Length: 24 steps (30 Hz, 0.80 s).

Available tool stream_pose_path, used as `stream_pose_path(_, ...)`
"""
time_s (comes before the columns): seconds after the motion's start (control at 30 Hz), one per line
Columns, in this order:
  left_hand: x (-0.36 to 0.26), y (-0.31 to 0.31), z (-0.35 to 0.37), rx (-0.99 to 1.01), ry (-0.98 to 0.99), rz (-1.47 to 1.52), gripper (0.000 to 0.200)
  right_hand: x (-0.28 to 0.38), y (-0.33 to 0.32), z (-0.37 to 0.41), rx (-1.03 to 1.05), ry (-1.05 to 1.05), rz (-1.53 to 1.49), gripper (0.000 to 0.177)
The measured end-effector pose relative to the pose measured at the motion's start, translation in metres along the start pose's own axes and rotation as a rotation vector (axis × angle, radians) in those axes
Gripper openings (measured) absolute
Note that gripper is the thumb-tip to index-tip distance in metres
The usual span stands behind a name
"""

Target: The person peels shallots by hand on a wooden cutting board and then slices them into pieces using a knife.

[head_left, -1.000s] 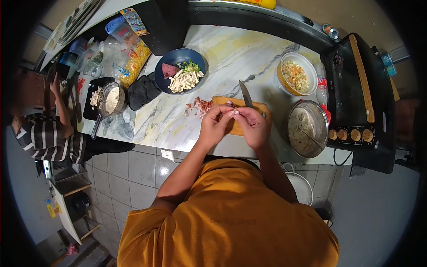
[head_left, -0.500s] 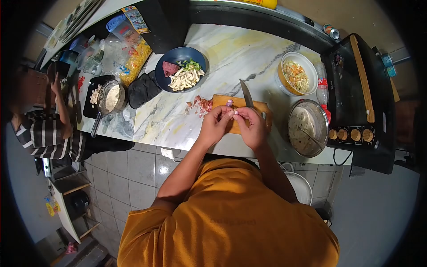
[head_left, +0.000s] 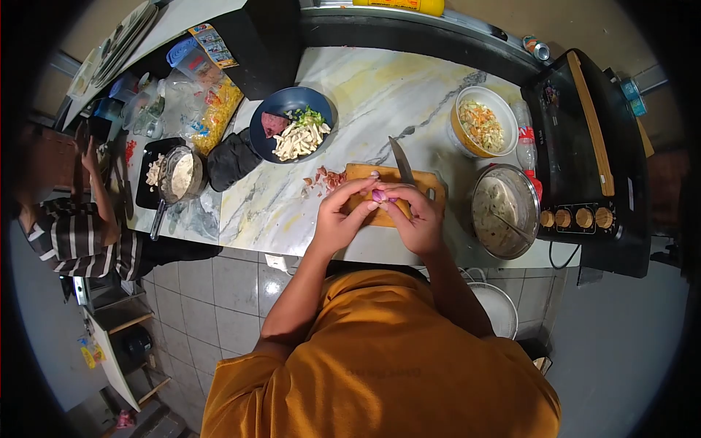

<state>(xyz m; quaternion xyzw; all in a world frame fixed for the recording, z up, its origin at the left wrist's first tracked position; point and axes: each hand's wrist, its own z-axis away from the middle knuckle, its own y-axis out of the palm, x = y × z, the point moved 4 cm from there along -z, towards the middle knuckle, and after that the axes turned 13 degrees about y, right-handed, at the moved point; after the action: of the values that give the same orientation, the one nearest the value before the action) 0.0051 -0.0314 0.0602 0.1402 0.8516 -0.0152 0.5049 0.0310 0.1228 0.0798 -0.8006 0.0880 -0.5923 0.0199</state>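
A small purple shallot [head_left: 380, 196] is pinched between the fingertips of both hands, above the cutting board. My left hand [head_left: 343, 215] grips it from the left, thumb and fingers closed. From the other side, my right hand [head_left: 416, 217] holds it the same way. Under them lies the wooden cutting board [head_left: 358, 171], with another shallot piece near its top edge, partly hidden by my fingers. A knife [head_left: 401, 160] rests across the board, its blade pointing away and its handle hidden behind my right hand. Reddish shallot skins [head_left: 326, 179] are scattered left of the board.
A dark blue bowl [head_left: 257, 117] holds sliced white pieces, chopped greens and pink meat. To the right stand a tub of shredded vegetables [head_left: 483, 125], a metal bowl of batter [head_left: 500, 201] and a black oven [head_left: 584, 146]. Another person [head_left: 80, 212] is at the left, near a pan [head_left: 179, 175].
My fingers have shifted around the shallot, and more of its purple surface shows now. The whole view has tilted slightly. At the left, the other person's hands have moved a little.
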Motion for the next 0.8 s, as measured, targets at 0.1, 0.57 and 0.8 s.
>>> stream_pose_path(0.1, 0.01, -0.004, 0.002, 0.066, 0.03, 0.002, 0.027, -0.001, 0.001, 0.001, -0.012, 0.045, -0.003, 0.022)
stream_pose_path(0.57, 0.047, -0.022, 0.015, -0.097, -0.274, -0.049, 0.017, -0.046, -0.02, 0.029, -0.092, 0.127, 0.812, 0.022)
stream_pose_path(0.8, 0.038, -0.031, 0.013, -0.174, -0.292, -0.006, 0.016, -0.064, -0.001, 0.023, -0.119, 0.229, 0.906, 0.017)
